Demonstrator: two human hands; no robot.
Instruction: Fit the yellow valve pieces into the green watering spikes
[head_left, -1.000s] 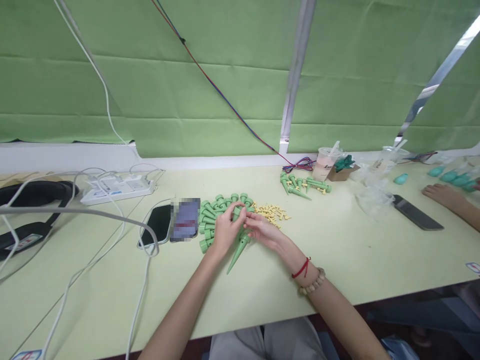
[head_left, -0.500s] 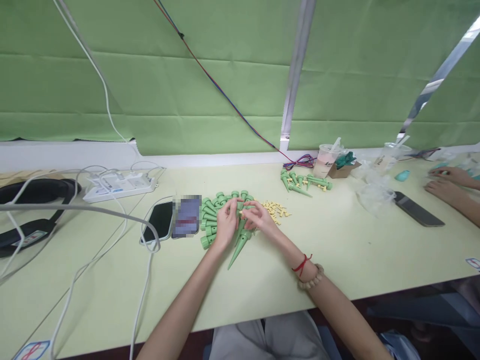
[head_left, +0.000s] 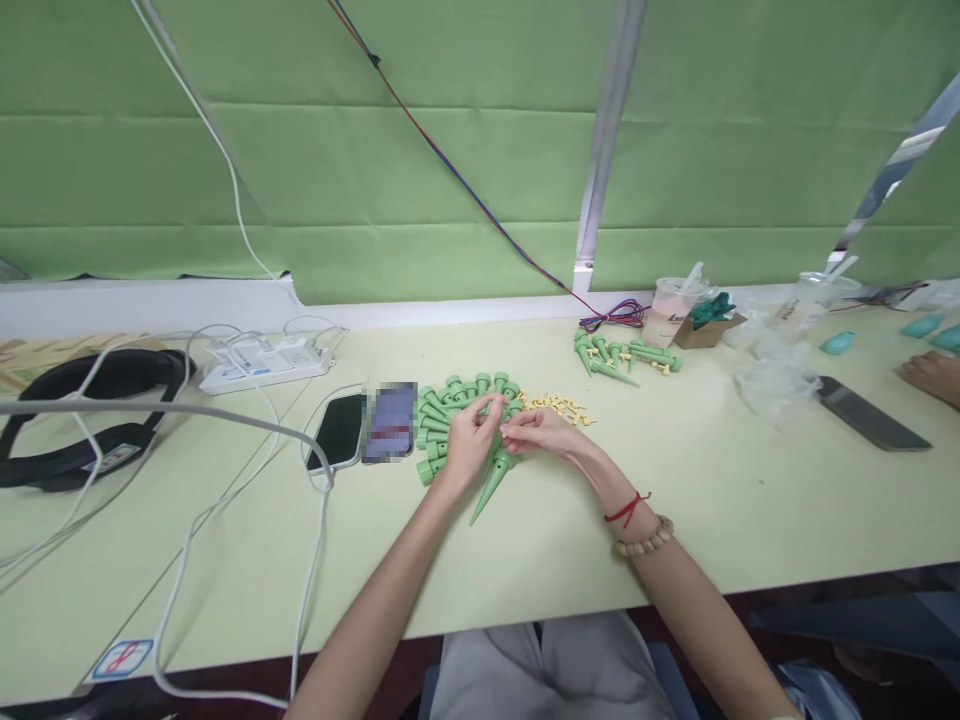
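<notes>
My left hand (head_left: 472,437) is closed around a green plastic watering spike, mostly hidden by the fingers. Close beside it, my right hand (head_left: 546,432) pinches what looks like a small yellow plug, barely visible at the fingertips. Below the hands another green watering spike (head_left: 490,490) lies on the table, its tip toward me. A fan of several green spikes (head_left: 433,410) spreads behind and left of my left hand. Loose yellow plugs (head_left: 564,407) are heaped just beyond my right hand.
More green spikes with yellow plugs fitted (head_left: 619,362) lie farther back. Two phones (head_left: 339,432) sit at the left, near white cables, a power strip (head_left: 262,366) and a black headset (head_left: 97,420). Cups (head_left: 667,312), a plastic bag (head_left: 772,380), a dark phone (head_left: 870,415) and another person's hand (head_left: 930,378) are rightward.
The view has shifted slightly, so the table items appear farther right. My hands stay close together; the spike in my left hand is now more hidden, and my right wrist has turned a little.
</notes>
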